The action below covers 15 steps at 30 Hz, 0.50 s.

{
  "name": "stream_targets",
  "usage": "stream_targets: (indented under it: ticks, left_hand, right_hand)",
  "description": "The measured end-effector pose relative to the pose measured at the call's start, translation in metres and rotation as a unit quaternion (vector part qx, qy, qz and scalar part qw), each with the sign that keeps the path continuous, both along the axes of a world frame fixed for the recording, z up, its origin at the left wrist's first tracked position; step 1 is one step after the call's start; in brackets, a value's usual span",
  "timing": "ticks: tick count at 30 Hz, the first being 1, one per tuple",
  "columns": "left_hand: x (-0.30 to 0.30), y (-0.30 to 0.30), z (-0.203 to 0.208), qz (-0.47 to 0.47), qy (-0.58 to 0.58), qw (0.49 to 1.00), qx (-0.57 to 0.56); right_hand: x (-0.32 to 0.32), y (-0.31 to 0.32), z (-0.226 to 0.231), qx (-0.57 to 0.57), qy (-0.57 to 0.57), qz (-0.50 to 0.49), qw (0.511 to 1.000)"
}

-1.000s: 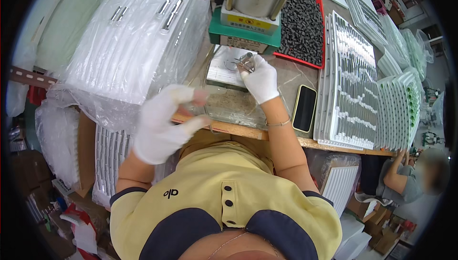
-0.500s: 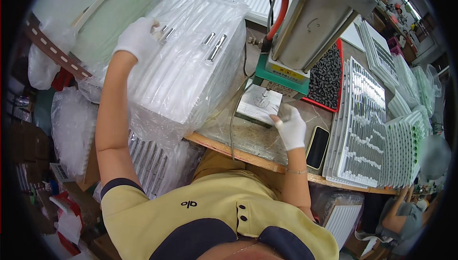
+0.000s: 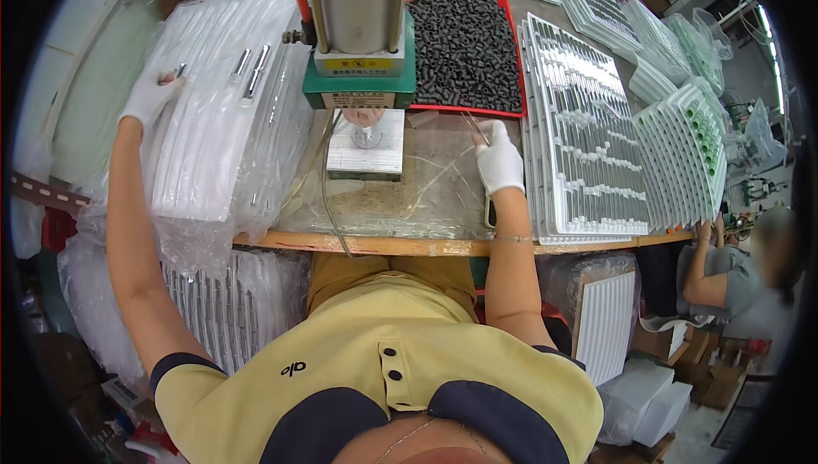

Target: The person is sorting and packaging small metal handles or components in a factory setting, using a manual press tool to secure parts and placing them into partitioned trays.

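My left hand (image 3: 153, 99), in a white glove, reaches onto white ridged trays (image 3: 200, 136) wrapped in clear plastic. Its bare thumb and fingertip close at the end of a short silver tube (image 3: 181, 69). Two more silver tubes (image 3: 256, 72) lie in the grooves to its right. My right hand (image 3: 498, 157), gloved too, hovers over the bench with its fingers drawn together. Thin shiny prongs stick out past its fingertips; what it holds is too fine to make out. Left of it, a metal block (image 3: 365, 153) sits under a press head (image 3: 358, 85).
A red tray (image 3: 521, 80) full of small black sleeves (image 3: 464, 46) stands behind my right hand. To the right are stacked trays of silver tubes (image 3: 588, 123) and a green-tipped stack (image 3: 682, 149). A phone (image 3: 490, 213) is mostly hidden by my right wrist. Another person (image 3: 724, 272) sits at far right.
The view has swung right, so the press appears farther left. My right hand has moved from the block's right edge toward the red tray. My left hand stays at the wrapped trays.
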<state>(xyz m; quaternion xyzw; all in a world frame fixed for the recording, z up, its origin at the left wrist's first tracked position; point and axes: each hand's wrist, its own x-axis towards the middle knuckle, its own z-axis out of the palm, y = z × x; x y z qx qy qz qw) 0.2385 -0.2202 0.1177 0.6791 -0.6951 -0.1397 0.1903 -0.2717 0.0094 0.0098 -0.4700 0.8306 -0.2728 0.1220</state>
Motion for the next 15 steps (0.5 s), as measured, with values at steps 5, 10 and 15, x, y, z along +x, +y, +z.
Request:
stream_targets:
  ticks: [5,10,15]
  left_hand:
    - [-0.026,0.068,0.053,0.008,0.148,0.984,-0.095]
    - [-0.084,0.224,0.051,-0.254,0.321,0.907,-0.095]
    - [-0.172,0.242,-0.044,-0.321,0.367,0.862,0.142]
  right_hand:
    - [-0.011,-0.030,0.005,0.094,0.143,0.012,0.985]
    - [-0.021,-0.056,0.008,0.055,0.092,-0.029,0.994]
    - [-0.024,-0.072,0.009,0.064,0.080,-0.048,0.994]
